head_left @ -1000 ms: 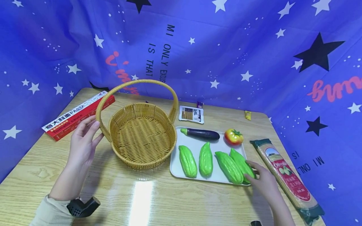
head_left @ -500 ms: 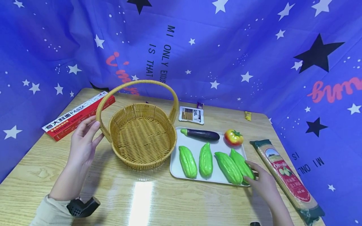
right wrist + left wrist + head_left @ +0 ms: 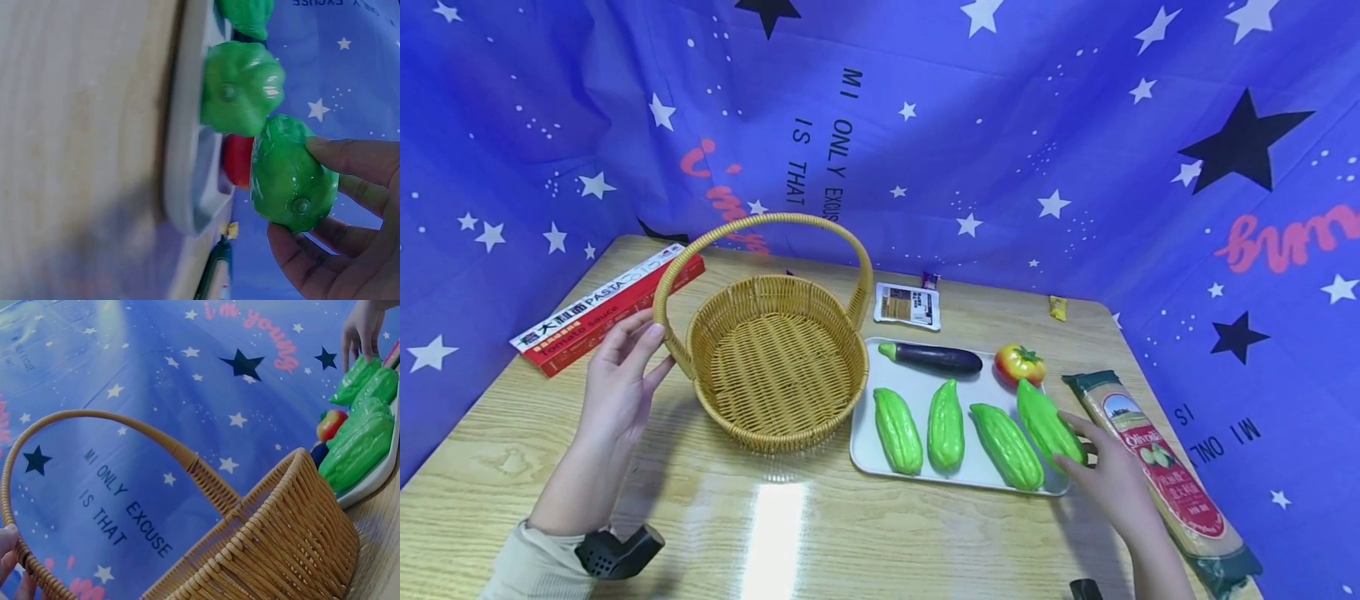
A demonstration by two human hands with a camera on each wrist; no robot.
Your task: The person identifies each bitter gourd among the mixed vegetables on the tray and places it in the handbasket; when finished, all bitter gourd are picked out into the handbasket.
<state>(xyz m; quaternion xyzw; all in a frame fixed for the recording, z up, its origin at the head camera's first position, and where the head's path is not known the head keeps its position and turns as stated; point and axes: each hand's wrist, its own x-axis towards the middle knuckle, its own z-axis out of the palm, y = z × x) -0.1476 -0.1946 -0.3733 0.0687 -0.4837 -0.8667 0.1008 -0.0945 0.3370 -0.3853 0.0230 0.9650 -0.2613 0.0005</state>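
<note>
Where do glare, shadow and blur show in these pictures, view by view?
Head: white glare on the table below the basket, a shadow beside the left forearm; left wrist: blue cloth paler toward top left; right wrist: table blurred and shadowed, small highlights on the green vegetable the right hand holds.

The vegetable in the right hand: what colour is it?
The vegetable is green; right wrist view shows it best.

Red box (image 3: 610, 304), left: "意大利面 PASTA", "Tomato sauce". Packet (image 3: 1180, 487), lower right: "Olivoilà". Backdrop (image 3: 955, 133), upper half: "MI ONLY EXCUSE IS THAT"; left wrist view, top: "i'm young".
</note>
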